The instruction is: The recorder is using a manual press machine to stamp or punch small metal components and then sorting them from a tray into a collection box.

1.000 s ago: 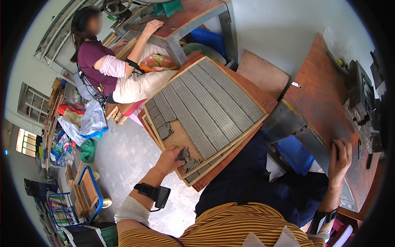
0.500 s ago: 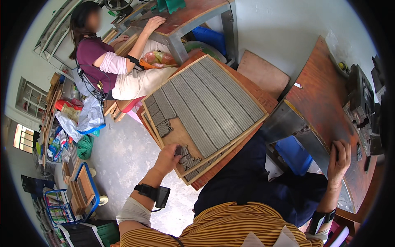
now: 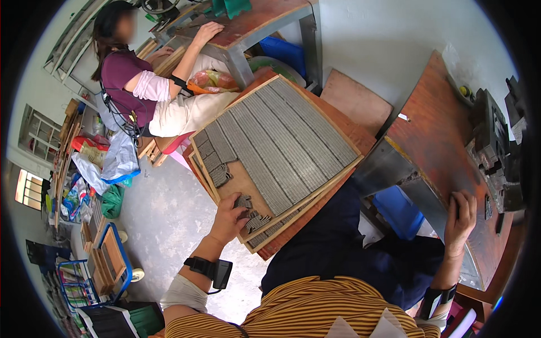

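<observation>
A stack of shallow wooden trays [image 3: 338, 169] rests tilted in front of me, the top one filled with long rows of small grey metal pieces [image 3: 282, 141]. My left hand [image 3: 228, 217] lies on the tray's near corner, fingers curled on a small cluster of the grey pieces [image 3: 247, 203]. My right hand [image 3: 461, 214] rests on the rusty red workbench [image 3: 434, 141] to my right, fingers bent around a small dark part; the part itself is hard to make out.
A dark metal machine [image 3: 499, 152] stands at the workbench's far right. Another person [image 3: 141, 90] sits at a second bench [image 3: 248, 22] at the upper left. Blue bins [image 3: 400, 211], bags and wooden frames [image 3: 107, 259] stand on the concrete floor.
My left hand has closed a little on the loose grey pieces at the tray's corner. The right hand has stayed on the workbench.
</observation>
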`<state>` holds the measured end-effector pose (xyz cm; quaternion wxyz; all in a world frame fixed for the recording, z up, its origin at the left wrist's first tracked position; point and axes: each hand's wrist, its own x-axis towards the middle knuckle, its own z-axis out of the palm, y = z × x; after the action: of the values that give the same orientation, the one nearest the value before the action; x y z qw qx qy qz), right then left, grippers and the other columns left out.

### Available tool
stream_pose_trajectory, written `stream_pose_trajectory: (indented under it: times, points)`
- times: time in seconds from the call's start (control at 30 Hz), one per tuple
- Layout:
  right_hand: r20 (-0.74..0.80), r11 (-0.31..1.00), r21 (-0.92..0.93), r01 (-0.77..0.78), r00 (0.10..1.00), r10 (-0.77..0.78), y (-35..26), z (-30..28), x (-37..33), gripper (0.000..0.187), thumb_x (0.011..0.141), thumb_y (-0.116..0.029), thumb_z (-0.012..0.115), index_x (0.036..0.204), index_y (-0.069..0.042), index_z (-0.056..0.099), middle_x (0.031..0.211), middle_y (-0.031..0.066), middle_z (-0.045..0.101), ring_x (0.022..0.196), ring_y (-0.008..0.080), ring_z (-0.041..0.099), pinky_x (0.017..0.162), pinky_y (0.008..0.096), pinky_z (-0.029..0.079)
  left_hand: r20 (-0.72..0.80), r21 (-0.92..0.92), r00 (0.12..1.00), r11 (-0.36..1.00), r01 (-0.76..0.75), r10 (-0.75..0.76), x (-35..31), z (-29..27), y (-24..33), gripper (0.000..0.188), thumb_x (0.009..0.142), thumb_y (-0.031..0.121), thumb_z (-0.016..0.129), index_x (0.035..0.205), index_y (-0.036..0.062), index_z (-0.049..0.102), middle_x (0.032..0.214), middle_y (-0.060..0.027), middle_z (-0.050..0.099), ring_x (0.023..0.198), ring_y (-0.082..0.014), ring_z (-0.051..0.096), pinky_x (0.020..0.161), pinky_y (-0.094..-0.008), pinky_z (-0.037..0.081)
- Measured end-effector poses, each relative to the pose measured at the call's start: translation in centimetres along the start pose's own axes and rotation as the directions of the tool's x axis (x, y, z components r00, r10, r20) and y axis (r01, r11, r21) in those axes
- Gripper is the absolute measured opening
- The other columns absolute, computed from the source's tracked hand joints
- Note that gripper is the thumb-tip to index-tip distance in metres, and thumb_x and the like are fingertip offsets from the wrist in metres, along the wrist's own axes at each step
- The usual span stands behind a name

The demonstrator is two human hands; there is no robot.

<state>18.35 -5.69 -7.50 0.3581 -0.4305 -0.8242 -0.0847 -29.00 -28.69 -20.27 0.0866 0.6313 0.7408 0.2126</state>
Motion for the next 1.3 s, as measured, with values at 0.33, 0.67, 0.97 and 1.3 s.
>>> stream_pose_trajectory:
  times: [0.33,0.67,0.97,1.3]
  points:
    - [-0.009,1.0,0.018,0.006,1.0,-0.005,-0.2,-0.3,0.1,0.016,0.075,0.008,0.06,0.09,0.001,0.059,0.09,0.0143,0.057,0.081,0.0308,0.055,0.072,0.0375,0.045,0.048,0.005,0.996,0.997,0.078,-0.078,-0.5,0.4,0.1,0.027,0.061,0.004,0.076,0.086,-0.0008,0.068,0.132,-0.0177,0.044,0.115,-0.0359,0.047,0.097,-0.0388,0.041]
    - [-0.019,1.0,0.015,0.017,1.0,-0.017,-0.7,-0.3,0.3,0.016,0.075,0.007,0.061,0.09,0.001,0.059,0.089,0.0142,0.057,0.079,0.0312,0.055,0.07,0.0381,0.045,0.114,-0.137,0.975,0.969,0.204,-0.189,-0.1,0.3,-0.1,0.024,0.06,0.008,0.075,0.078,-0.0032,0.063,0.121,-0.0173,0.052,0.109,-0.0337,0.052,0.091,-0.0358,0.045]
    - [-0.023,1.0,0.011,-0.003,1.0,0.003,-0.4,-0.7,0.4,0.016,0.074,0.007,0.062,0.089,0.0,0.06,0.089,0.0138,0.056,0.079,0.0309,0.055,0.07,0.0386,0.045,-0.059,-0.109,0.985,0.982,0.152,-0.16,1.3,0.7,0.5,0.047,0.065,0.01,0.073,0.107,0.0001,0.055,0.103,-0.0182,0.058,0.094,-0.0371,0.056,0.083,-0.0421,0.047]
    - [0.028,0.976,0.215,-0.045,0.999,0.04,-0.6,-1.8,1.2,0.019,0.067,0.001,0.071,0.083,-0.004,0.064,0.089,0.0112,0.061,0.077,0.029,0.058,0.067,0.0366,0.049,-0.082,-0.153,0.98,0.974,0.166,-0.18,5.7,-2.0,2.1,0.04,0.06,0.01,0.073,0.095,-0.0057,0.063,0.083,-0.0207,0.064,0.078,-0.034,0.064,0.072,-0.0387,0.051]
